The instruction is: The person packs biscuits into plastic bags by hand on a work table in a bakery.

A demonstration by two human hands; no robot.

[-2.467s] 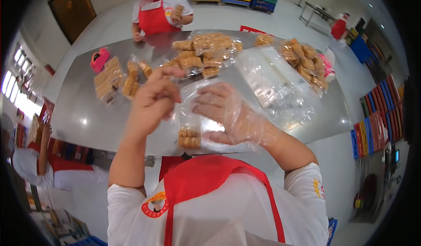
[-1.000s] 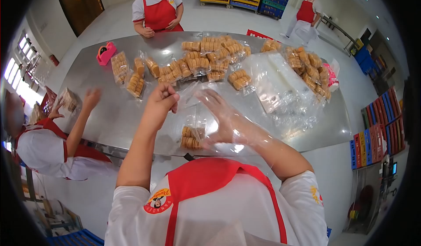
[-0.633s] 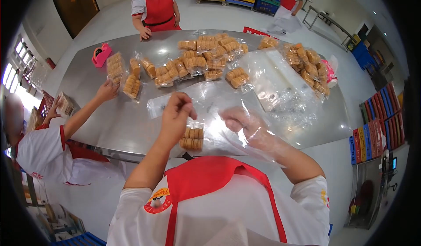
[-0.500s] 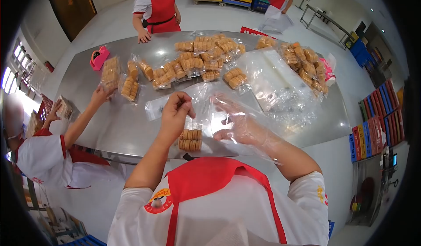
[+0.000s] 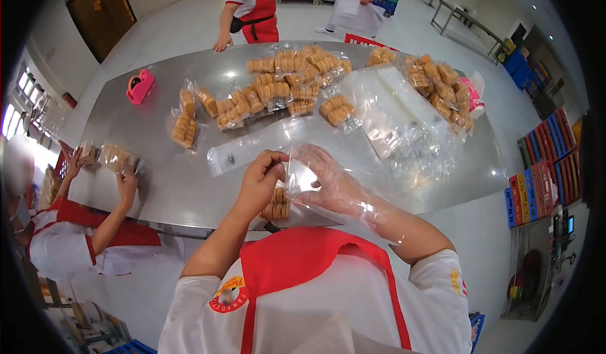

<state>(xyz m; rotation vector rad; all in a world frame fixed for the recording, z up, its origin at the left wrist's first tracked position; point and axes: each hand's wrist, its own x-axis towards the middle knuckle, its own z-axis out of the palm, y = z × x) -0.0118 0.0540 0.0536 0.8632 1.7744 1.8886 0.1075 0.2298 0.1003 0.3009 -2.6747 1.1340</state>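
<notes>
My left hand [image 5: 260, 178] has thumb and forefinger closed on the edge of a clear plastic bag [image 5: 375, 213]. My right hand [image 5: 329, 180] is inside this bag, its fingers apart and curved, with the film running back over the wrist. Below my hands, a packet of round biscuits [image 5: 275, 210] lies near the table's front edge, partly hidden by my left hand. Just beyond my hands, a flat clear bag [image 5: 230, 155] rests on the metal table [image 5: 170, 196].
Several bagged biscuit packets [image 5: 271, 90] cover the table's far middle, with another heap [image 5: 440, 92] at right beside a stack of clear bags [image 5: 385, 114]. A pink tape dispenser [image 5: 144, 88] stands far left. A co-worker's hand [image 5: 126, 187] holds a packet at left.
My left hand has moved slightly down and right, nearer my right hand, and now pinches the bag's edge. The co-worker at left has drawn a packet back toward themselves.
</notes>
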